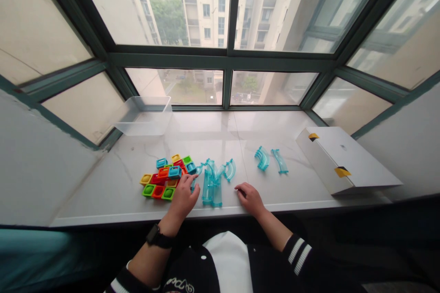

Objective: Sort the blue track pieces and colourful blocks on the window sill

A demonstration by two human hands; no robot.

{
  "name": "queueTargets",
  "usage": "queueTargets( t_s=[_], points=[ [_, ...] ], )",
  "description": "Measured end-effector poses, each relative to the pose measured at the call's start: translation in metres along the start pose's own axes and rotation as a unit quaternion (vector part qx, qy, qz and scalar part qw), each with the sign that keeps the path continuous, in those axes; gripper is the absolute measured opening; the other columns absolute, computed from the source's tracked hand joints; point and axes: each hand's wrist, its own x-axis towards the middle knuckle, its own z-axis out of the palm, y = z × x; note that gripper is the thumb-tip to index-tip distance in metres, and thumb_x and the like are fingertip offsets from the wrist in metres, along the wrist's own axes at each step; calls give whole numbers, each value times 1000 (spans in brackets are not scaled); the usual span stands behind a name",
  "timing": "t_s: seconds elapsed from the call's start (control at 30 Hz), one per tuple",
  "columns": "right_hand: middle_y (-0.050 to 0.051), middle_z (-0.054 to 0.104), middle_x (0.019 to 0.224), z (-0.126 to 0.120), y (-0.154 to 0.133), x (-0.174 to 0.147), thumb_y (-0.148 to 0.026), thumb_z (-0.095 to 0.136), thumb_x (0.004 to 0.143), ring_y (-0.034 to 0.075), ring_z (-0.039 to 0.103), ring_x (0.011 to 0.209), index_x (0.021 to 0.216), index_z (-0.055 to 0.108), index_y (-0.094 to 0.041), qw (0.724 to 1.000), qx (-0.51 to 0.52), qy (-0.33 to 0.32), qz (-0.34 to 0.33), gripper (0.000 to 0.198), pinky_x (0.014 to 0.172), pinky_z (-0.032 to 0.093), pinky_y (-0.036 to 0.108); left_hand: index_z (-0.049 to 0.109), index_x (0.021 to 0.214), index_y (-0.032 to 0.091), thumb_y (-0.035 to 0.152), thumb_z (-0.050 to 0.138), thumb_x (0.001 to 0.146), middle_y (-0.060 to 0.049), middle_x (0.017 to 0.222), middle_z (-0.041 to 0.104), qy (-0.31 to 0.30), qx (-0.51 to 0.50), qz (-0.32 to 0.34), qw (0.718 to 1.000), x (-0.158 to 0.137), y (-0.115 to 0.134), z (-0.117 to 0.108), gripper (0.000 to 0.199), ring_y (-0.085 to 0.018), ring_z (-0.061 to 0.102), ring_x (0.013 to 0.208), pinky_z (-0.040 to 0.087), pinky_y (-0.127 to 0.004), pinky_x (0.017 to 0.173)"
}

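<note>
My left hand is at the right edge of a pile of coloured blocks. A small translucent blue track piece shows between its thumb and index finger; the other fingers are partly hidden. Just right of it lies a cluster of straight and curved translucent blue track pieces, with a curved track piece at its right side. My right hand rests near the front edge of the white surface, fingers loosely bent and nothing visible in them. The blocks are red, green, yellow, orange and blue, with hollow tops.
Nested curved track pieces and a single bent track piece lie further right. A clear plastic bin stands at the back left by the window. A white box with yellow-and-black tape sits at the right.
</note>
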Motion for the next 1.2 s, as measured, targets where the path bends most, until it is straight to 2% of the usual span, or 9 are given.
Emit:
queueTargets(
  t_s=[0.33,0.57,0.73,0.93,1.07,1.13,1.2],
  points=[
    [4,75,97,1,1,0,-15,55,96,24,71,93,102,73,-26,1000,3,2,-1,23,89,55,38,75,126,22,23,47,97,-12,110,67,-15,25,52,998,0,0,-4,40,-29,67,105,55,-46,100],
    [4,75,97,0,2,-1,-15,55,96,23,70,94,102,73,-27,1000,5,0,1,22,89,54,37,78,122,28,17,51,94,-11,104,69,-32,53,85,994,1,3,-4,40,-30,66,104,56,-46,101],
    [4,75,98,-1,0,0,-14,55,95,23,70,94,102,73,-26,1000,9,-4,5,23,89,53,37,79,120,26,13,49,94,-11,102,70,-49,103,108,988,1,5,-5,42,-30,67,101,58,-46,98],
    [5,75,96,0,0,0,-15,55,94,23,70,94,101,74,-25,1000,15,-7,6,22,89,52,36,76,120,21,12,51,96,-11,101,70,-1,136,139,981,1,13,-18,36,-28,67,100,59,-45,96],
    [6,75,97,0,1,0,-19,55,95,24,69,94,100,75,-24,999,39,-7,16,22,89,51,38,73,124,20,12,54,99,-10,105,70,54,101,172,978,1,27,-30,33,-26,68,102,59,-43,95],
    [6,76,98,-3,0,3,-26,58,95,24,69,91,99,76,-24,996,78,-5,43,19,87,51,38,72,127,23,12,56,100,-10,110,71,77,59,200,975,0,38,-34,33,-25,69,106,58,-41,98],
    [6,75,94,-8,-4,10,-38,62,95,24,68,85,98,76,-24,984,152,8,97,20,82,52,38,71,128,25,10,58,99,-9,113,73,79,14,231,970,-2,49,-35,36,-24,69,111,57,-40,102]
  ],
)
